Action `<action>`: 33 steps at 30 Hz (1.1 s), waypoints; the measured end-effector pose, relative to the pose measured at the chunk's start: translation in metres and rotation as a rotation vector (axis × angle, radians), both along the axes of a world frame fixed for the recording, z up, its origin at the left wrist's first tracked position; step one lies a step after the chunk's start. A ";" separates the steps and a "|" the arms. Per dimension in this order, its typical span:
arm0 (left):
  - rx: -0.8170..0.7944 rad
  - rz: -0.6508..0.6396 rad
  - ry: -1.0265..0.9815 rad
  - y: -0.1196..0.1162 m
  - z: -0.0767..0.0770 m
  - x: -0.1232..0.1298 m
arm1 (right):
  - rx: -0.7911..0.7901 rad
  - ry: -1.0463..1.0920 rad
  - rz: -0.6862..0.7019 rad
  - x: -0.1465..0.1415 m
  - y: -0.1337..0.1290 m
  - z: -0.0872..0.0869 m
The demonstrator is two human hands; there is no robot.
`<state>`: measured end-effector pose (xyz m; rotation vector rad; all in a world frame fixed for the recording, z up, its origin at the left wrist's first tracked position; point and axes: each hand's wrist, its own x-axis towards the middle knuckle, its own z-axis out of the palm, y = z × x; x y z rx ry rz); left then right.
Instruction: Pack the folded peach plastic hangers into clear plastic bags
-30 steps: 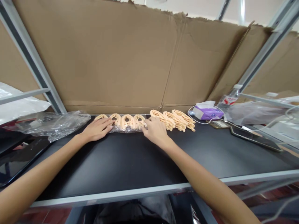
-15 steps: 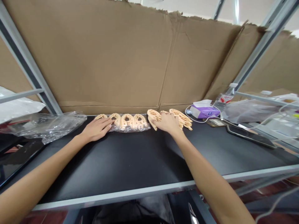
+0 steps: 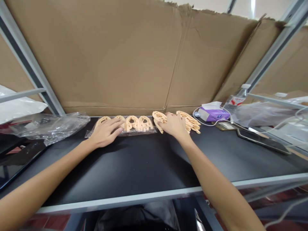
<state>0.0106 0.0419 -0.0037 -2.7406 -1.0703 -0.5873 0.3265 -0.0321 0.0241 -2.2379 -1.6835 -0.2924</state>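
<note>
Several cream-coloured looped pieces [image 3: 132, 123] lie in a row on clear plastic [image 3: 153, 130] near the back of the black table. Over the left part of that row rests my left hand [image 3: 105, 131], its fingers spread and touching the pieces. To the right, my right hand [image 3: 173, 124] lies on top of a pile of similar cream pieces [image 3: 190, 121], covering its middle. How its fingertips sit on the pile is hidden behind the hand.
Crumpled clear plastic [image 3: 64, 126] lies at the left beside a dark flat object. On the right are a purple tissue pack [image 3: 213, 113], a bottle [image 3: 238, 98], a white cable, a phone-like device [image 3: 262, 140] and plastic bags. Cardboard [image 3: 108, 57] stands behind.
My left hand has moved slightly right over the row. More of the leftmost piece and the plastic shows. My right hand stays on the pile; the view has shifted a little.
</note>
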 end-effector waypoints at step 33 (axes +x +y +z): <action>0.198 -0.001 0.120 -0.033 -0.003 0.060 | 0.061 0.146 0.058 0.001 0.001 -0.002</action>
